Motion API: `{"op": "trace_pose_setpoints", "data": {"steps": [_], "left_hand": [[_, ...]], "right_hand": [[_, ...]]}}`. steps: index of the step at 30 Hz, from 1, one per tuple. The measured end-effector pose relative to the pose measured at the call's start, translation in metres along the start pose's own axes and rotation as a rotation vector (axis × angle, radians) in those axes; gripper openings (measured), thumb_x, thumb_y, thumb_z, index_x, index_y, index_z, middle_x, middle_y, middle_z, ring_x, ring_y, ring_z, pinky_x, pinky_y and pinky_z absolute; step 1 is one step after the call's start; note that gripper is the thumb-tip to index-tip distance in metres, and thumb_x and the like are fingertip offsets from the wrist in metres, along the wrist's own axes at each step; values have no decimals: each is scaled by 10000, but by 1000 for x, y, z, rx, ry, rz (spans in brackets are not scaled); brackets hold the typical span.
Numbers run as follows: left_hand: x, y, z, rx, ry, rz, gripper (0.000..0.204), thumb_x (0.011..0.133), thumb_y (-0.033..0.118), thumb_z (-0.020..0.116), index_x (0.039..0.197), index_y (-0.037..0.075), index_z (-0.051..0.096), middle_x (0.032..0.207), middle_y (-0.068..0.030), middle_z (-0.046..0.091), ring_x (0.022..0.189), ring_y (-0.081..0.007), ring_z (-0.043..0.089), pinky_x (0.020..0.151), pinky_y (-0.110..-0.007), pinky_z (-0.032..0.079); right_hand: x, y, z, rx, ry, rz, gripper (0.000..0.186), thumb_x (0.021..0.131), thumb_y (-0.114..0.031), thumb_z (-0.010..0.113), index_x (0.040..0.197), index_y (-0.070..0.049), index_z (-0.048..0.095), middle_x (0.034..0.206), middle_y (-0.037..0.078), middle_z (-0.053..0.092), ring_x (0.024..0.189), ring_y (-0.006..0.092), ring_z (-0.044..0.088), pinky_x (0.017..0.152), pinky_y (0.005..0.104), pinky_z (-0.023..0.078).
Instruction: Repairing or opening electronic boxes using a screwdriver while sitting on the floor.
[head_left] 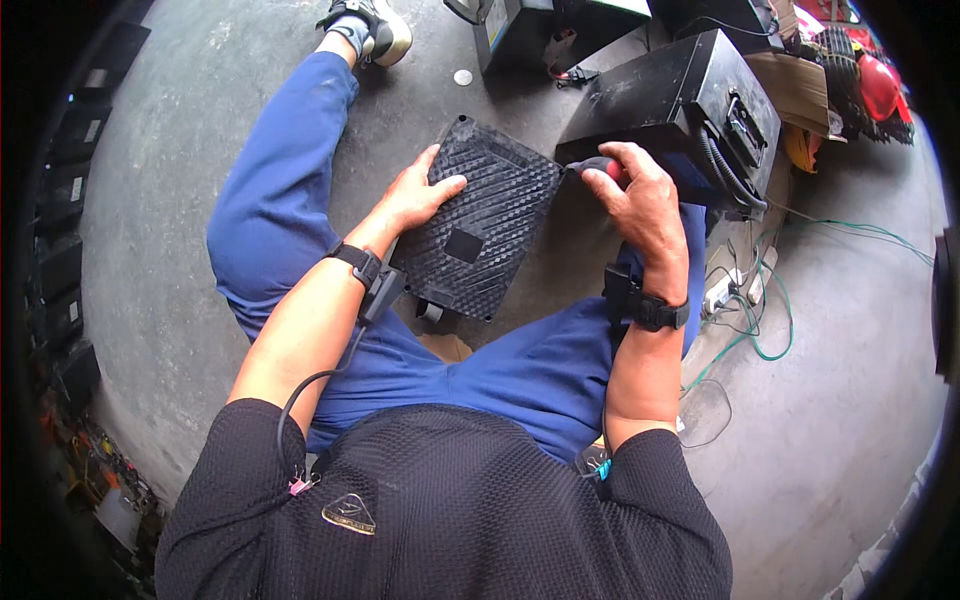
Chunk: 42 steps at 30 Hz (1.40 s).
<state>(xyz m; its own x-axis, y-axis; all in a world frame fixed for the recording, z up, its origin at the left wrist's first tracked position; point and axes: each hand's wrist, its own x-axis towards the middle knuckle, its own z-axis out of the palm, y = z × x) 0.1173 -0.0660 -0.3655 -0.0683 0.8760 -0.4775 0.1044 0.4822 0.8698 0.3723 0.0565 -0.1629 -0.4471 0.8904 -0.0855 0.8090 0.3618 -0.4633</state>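
Observation:
A black rectangular case point(490, 215) with a ribbed, textured top lies tilted between my legs. My left hand point(415, 196) grips its left edge, the thumb resting over the top and the other fingers partly hidden at the side. A screwdriver point(610, 171) with a red and black handle is held in my right hand point(640, 195). Its working end points left to the case's upper right corner; whether the tip touches cannot be made out. A small dark square point(463, 246) marks the case's lower middle, and a strap-like tab point(430, 312) sticks out at its near end.
Beyond my right hand stands a large black box point(655, 105) with a handle and a thick cable. Another black box point(540, 35) is farther back. Power strips point(720, 292) and green wire point(790, 320) lie right of my leg. Dark boxes point(75, 185) line the far left.

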Motion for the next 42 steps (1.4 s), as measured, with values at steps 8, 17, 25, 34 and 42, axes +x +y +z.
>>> {"op": "trace_pose_setpoints", "data": {"steps": [8, 17, 25, 34, 42], "left_hand": [[0, 2, -2, 15, 5, -3, 883, 837, 410, 741, 1501, -1, 327, 1360, -221, 569, 1260, -280, 558, 1070, -348, 410], [-1, 8, 0, 54, 29, -45, 727, 886, 264, 730, 1471, 11, 380, 1284, -132, 618, 1157, -180, 580, 1015, -319, 441], [-5, 16, -2, 106, 36, -44, 754, 869, 308, 736, 1464, 0, 389, 1305, -157, 608, 1194, -211, 573, 1042, -334, 421], [-3, 10, 0, 107, 47, -26, 718, 876, 274, 727, 1463, 21, 400, 1305, -146, 609, 1186, -201, 576, 1040, -332, 425], [-1, 7, -2, 117, 21, -33, 801, 856, 372, 723, 1488, 36, 363, 1336, -187, 583, 1237, -258, 554, 1062, -353, 411]], "right_hand": [[2, -8, -5, -68, -54, 51, 324, 792, -274, 792, 1039, -97, 679, 855, 120, 694, 811, 303, 682, 722, 395, 533], [-3, 3, -6, 158, -108, -2, 378, 770, -122, 775, 1131, -92, 666, 911, 132, 693, 832, 272, 681, 772, 362, 536], [0, 0, -1, 10, -48, 24, 329, 788, -225, 785, 1080, -114, 679, 859, 125, 699, 811, 311, 691, 737, 385, 538], [0, -1, -3, -11, -46, 49, 325, 786, -251, 792, 1058, -109, 681, 869, 129, 706, 825, 315, 694, 739, 390, 538], [0, -3, -4, -19, -51, 64, 335, 780, -263, 802, 1050, -104, 682, 890, 143, 707, 836, 320, 692, 752, 390, 538]]}}
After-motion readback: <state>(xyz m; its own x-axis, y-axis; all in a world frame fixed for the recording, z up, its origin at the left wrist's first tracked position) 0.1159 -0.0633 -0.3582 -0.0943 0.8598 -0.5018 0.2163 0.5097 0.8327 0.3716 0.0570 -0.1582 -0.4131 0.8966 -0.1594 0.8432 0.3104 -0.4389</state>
